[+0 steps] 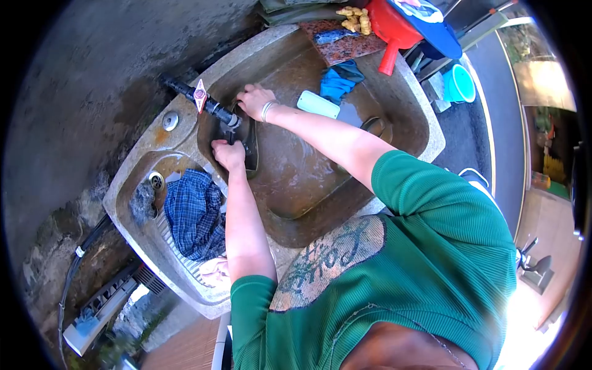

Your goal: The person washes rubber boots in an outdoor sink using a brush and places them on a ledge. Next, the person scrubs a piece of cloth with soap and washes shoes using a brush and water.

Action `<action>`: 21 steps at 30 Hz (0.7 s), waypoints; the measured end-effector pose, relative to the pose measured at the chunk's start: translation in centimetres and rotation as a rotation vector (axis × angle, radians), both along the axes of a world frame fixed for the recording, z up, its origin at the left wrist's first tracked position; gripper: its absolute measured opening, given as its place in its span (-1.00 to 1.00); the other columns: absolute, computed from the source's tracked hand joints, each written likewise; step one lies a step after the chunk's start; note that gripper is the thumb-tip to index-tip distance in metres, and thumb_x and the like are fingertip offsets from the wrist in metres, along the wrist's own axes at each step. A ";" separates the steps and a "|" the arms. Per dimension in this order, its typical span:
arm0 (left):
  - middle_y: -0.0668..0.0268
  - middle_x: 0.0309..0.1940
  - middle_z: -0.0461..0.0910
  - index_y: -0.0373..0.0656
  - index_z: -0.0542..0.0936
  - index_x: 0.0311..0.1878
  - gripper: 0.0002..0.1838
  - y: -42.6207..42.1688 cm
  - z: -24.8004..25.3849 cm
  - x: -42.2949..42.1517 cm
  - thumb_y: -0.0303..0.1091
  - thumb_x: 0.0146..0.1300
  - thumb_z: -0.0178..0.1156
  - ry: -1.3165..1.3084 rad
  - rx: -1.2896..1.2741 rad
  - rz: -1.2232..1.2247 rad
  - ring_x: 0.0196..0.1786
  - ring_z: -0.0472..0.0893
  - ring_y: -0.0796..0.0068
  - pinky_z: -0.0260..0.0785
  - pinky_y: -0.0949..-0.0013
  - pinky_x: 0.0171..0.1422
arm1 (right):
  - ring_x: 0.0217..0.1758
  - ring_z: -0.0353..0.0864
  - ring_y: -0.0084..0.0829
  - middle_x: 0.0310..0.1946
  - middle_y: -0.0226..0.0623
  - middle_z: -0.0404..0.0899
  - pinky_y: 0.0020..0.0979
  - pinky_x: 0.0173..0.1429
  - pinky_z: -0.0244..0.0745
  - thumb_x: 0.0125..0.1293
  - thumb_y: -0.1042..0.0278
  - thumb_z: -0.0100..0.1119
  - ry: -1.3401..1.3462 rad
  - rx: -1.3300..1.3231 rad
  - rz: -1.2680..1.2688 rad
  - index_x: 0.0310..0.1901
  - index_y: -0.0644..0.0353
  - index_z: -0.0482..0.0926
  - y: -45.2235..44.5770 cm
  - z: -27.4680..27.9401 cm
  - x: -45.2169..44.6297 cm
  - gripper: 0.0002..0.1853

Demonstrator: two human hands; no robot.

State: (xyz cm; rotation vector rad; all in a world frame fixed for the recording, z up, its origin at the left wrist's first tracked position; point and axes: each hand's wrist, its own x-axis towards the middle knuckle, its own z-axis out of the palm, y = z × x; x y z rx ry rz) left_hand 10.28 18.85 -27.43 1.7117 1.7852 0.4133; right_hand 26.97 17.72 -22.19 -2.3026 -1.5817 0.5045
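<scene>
At the left side of the stone sink's large basin (290, 203), a dark container with a pale rim (254, 161) sits under the tap (217, 110). My left hand (228, 154) grips its near edge, fingers curled around it. On the far edge is my right hand (254, 102), its fingers bent over the rim and a bracelet at the wrist. The tap's spout partly hides the container's inside. In the smaller left basin lies a crumpled blue checked cloth (194, 213) on the ribbed washboard (169, 243).
A pale mint rectangular object (318, 105) and a blue cloth (338, 81) lie in the large basin. Ginger-like roots (356, 20) and a red dipper (394, 31) are by the far corner. A turquoise bucket (459, 84) stands beyond the sink's right side.
</scene>
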 end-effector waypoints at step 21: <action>0.01 -0.33 0.66 -0.25 0.58 -0.30 -0.67 2.0 4.9 3.3 -0.25 -0.05 0.43 -0.036 0.173 -0.204 -0.15 0.66 0.01 0.48 0.10 -0.04 | 0.17 0.46 -0.32 -0.01 -0.35 0.54 -0.17 0.12 0.43 0.18 0.17 0.17 -0.296 -0.126 0.484 0.00 -0.10 0.58 -1.7 2.8 2.3 -0.68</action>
